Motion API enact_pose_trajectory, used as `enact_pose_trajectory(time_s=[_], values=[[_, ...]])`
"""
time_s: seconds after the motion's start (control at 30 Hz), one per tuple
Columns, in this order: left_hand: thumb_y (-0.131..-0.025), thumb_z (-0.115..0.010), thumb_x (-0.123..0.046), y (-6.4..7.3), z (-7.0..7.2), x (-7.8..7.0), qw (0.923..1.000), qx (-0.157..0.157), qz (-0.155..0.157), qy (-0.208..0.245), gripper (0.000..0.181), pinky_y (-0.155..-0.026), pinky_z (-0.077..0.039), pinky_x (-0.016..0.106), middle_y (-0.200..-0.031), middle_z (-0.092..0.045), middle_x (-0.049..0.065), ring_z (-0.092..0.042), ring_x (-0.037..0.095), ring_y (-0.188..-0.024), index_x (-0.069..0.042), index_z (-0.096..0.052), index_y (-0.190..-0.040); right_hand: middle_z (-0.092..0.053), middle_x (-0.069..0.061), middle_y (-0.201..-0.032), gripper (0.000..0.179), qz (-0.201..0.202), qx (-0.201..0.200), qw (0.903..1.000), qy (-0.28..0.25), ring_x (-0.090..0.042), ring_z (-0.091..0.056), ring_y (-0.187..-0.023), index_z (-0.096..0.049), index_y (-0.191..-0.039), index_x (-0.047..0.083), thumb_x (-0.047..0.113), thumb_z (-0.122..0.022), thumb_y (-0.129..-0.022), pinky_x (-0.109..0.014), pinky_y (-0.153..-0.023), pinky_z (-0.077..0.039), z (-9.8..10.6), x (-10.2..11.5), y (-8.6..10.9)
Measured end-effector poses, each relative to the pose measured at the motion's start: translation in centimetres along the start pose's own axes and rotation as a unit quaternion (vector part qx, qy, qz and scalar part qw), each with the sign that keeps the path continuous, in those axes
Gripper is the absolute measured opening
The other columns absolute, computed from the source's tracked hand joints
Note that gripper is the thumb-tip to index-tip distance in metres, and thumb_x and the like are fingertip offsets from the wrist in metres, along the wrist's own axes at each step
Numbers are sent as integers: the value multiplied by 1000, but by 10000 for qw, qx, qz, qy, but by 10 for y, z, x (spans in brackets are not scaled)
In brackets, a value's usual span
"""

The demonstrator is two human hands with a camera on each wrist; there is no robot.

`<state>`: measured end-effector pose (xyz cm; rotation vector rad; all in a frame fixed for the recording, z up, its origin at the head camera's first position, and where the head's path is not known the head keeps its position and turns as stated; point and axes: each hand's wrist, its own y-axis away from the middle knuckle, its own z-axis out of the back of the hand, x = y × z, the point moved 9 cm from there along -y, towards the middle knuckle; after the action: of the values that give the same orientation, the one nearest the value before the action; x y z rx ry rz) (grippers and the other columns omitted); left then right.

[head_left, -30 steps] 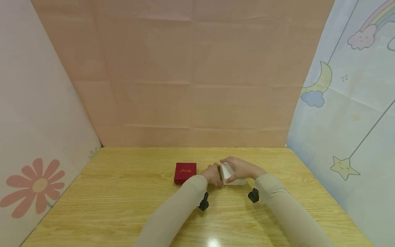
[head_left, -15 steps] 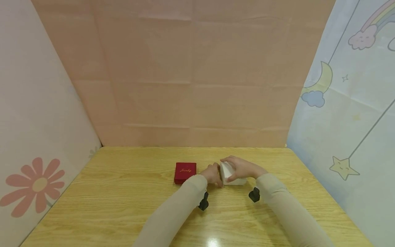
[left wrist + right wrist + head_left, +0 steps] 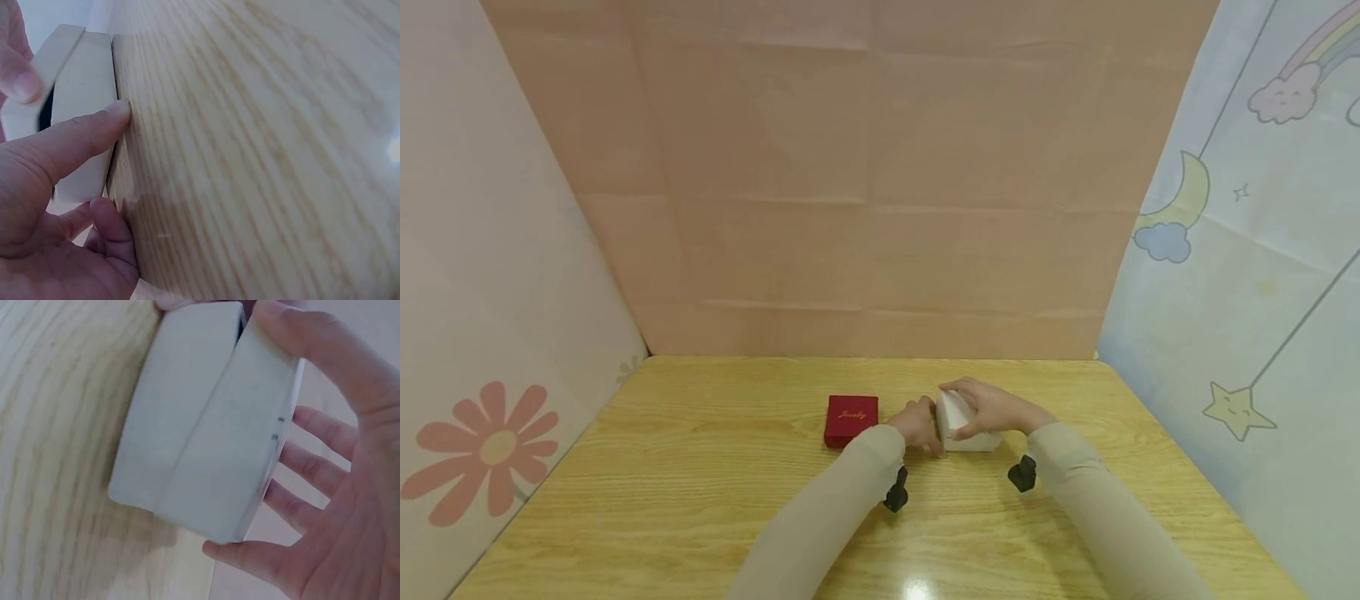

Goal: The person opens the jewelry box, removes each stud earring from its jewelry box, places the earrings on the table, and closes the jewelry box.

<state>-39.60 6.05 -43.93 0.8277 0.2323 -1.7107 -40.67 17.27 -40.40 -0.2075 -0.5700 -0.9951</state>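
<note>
A white box stands on the wooden table, right of centre in the head view, its lid [image 3: 231,437] askew over the base [image 3: 175,394]. A dark gap shows between lid and base at the end nearest my left hand [image 3: 916,423]. That hand grips the base from the left, with the thumb along its side near the tabletop in the left wrist view. From above and the right, my right hand [image 3: 996,408] holds the lid, thumb on the near side and fingers spread over the top and far side. Inside the box nothing can be made out.
A dark red box [image 3: 852,421] with gold script lettering sits on the table [image 3: 700,500] just left of my left hand. Behind the table rises a creased peach backdrop [image 3: 865,208]. Printed sheets with a flower [image 3: 493,450] and a star [image 3: 1238,410] flank both sides.
My right hand has shifted very slightly right with the lid. My left hand and the red box stay where they were.
</note>
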Motion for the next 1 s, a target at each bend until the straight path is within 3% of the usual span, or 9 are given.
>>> enact_pose_trajectory(time_s=[0.33,0.57,1.0], values=[[-67,-89,-22,-3,0,2,10000,-61,-15,-43,74,-93,-46,46,-115,-51,10,-52,23,-99,-12,-47,-128,-45,-21,-136,90,152,-354,9987,-324,-26,-53,-95,-35,-148,12,37,-81,-76,-35,-70,-50,24,-1,9],[-67,-89,-21,-4,-2,3,9999,-8,-21,132,74,-95,-45,46,-116,-51,9,-51,23,-100,-11,-47,-128,-47,-23,-133,91,-114,-640,9973,-329,-29,-54,-99,-34,-149,14,36,-82,-75,-38,-72,-51,45,-11,23],[-67,-89,-20,-2,-2,3,9999,-128,14,59,73,-93,-45,46,-116,-50,9,-51,24,-99,-12,-47,-127,-45,-23,-136,92,-256,-690,9968,-301,-32,-54,-105,-32,-150,13,38,-81,-77,-41,-77,-50,61,-31,37]])
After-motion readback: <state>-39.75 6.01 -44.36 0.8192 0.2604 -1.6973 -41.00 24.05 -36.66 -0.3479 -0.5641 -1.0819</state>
